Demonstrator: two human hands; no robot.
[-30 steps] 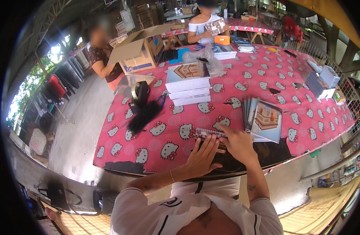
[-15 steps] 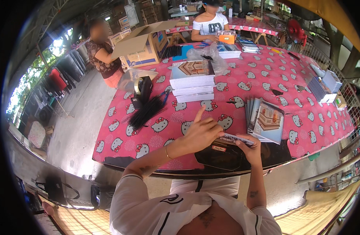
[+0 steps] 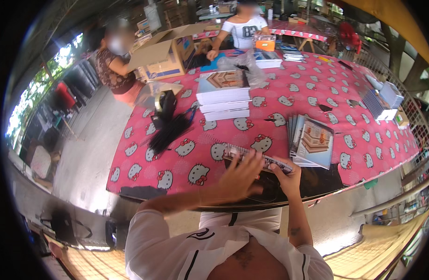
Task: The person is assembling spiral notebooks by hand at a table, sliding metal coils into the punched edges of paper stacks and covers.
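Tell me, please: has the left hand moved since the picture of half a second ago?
Yes. Judged against the tall notebook stack, the left hand has moved toward the person's body, farther from the stack.

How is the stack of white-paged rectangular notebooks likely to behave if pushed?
The stack is probably heavy, being many layers of paper. It may slide apart, since its layers sit offset with no band visible. Its broad base suggests little tipping.

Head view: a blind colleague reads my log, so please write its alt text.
A right hand grips a notebook at a pink table, the left hand blurred across it. Beyond are stacked notebooks, an open cardboard box and two people.
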